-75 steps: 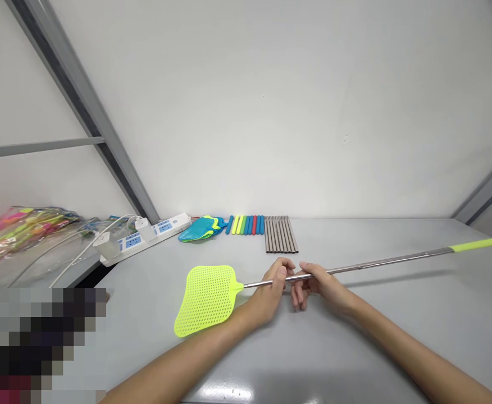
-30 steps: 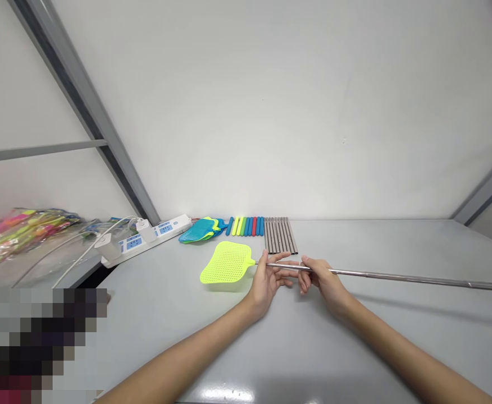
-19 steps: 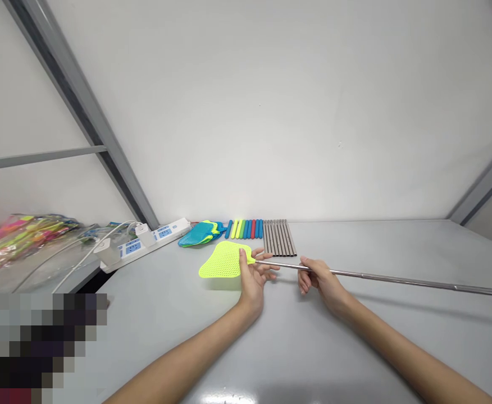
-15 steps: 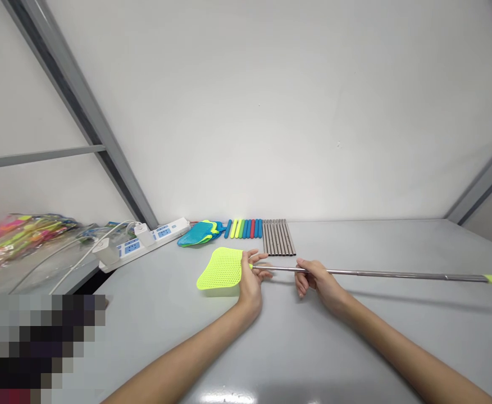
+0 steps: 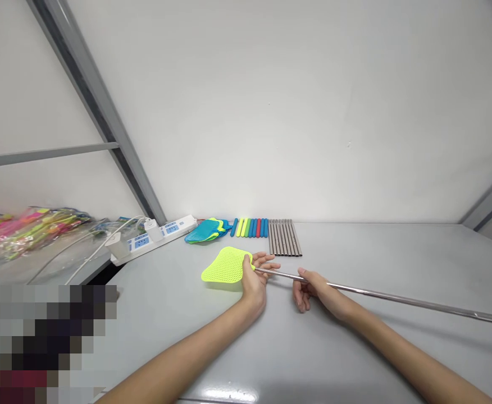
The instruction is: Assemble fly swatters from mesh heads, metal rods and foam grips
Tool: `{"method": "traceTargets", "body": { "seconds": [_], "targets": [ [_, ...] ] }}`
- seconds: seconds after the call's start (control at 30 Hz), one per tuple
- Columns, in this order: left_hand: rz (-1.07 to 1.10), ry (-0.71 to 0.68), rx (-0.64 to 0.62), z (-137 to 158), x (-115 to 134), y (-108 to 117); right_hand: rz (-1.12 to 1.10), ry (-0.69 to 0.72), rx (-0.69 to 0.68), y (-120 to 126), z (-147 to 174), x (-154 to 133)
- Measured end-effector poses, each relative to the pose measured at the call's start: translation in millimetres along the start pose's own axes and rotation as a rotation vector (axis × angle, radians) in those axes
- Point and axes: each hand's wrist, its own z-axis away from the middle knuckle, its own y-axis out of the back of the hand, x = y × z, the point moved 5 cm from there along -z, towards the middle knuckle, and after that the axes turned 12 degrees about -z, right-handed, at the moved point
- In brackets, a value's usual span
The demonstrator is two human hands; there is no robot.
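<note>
A yellow-green fly swatter with a perforated head (image 5: 226,266) and a long thin metal rod (image 5: 401,296) lies across both hands above the table. My left hand (image 5: 255,283) grips it where head meets rod, thumb over the head's edge and the other fingers stretched out behind. My right hand (image 5: 315,290) is closed round the rod farther right, thumb on top and fingers curled beneath. The rod slopes down to the right and leaves the picture, so its far end is hidden.
Along the wall lie a stack of blue and yellow-green swatter heads (image 5: 206,230), a row of coloured grips (image 5: 252,228) and several metal tubes (image 5: 285,238). A power strip (image 5: 168,238) with plugged-in chargers and bagged colourful items (image 5: 39,227) are at left.
The rod's right end has swung down toward me, and its yellow-green grip has left the picture. The swatter head has tilted. Both hands keep their hold; the view has shifted slightly.
</note>
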Motion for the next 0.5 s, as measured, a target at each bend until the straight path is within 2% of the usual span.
{"method": "traceTargets", "body": {
  "seconds": [0.17,0.5],
  "targets": [
    [0.062,0.075,0.033,7,-4,2,-0.061,-0.036,-0.064,-8,1,6],
    [0.102,0.074,0.144,31,-7,8,-0.315,-0.094,-0.185,-21,8,13]
  ]
}}
